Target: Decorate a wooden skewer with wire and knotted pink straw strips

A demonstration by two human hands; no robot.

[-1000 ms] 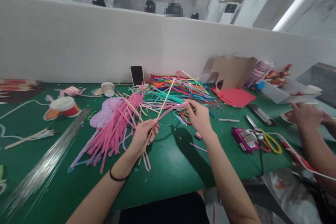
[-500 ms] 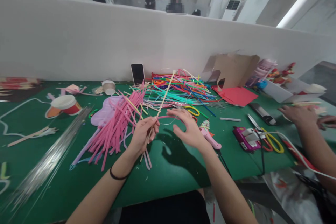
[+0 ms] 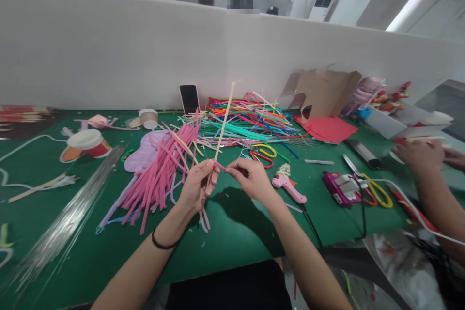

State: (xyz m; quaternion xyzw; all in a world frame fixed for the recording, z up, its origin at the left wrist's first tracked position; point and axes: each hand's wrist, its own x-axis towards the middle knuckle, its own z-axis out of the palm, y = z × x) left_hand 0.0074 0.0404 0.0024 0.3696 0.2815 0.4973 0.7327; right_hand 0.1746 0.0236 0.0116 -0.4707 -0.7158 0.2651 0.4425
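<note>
My left hand [image 3: 200, 181] is closed around a long pale stick [image 3: 225, 118] that stands nearly upright, its lower end poking out below the fingers. A pink pipe cleaner [image 3: 220, 166] runs from the stick at my left fingertips to my right hand [image 3: 250, 179], whose thumb and fingers pinch its other end. A thin clear wire loop shows faintly near the fingers. Just left of my left hand lies a heap of pink pipe cleaners [image 3: 160, 179] on the green table. Beyond my hands is a tangle of multicoloured pipe cleaners [image 3: 240, 123].
A pink glue gun [image 3: 289, 185] and red-and-yellow scissors [image 3: 264, 154] lie right of my hands. Farther right are a purple power strip [image 3: 339, 190] and a co-worker's hands [image 3: 419, 157]. Thin wires [image 3: 69, 213] and a paper cup [image 3: 90, 143] lie left. A phone [image 3: 189, 99] leans on the partition.
My right hand has gone from spread fingers to pinching the pink pipe cleaner's end close to my left hand. The pale stick now stands more upright.
</note>
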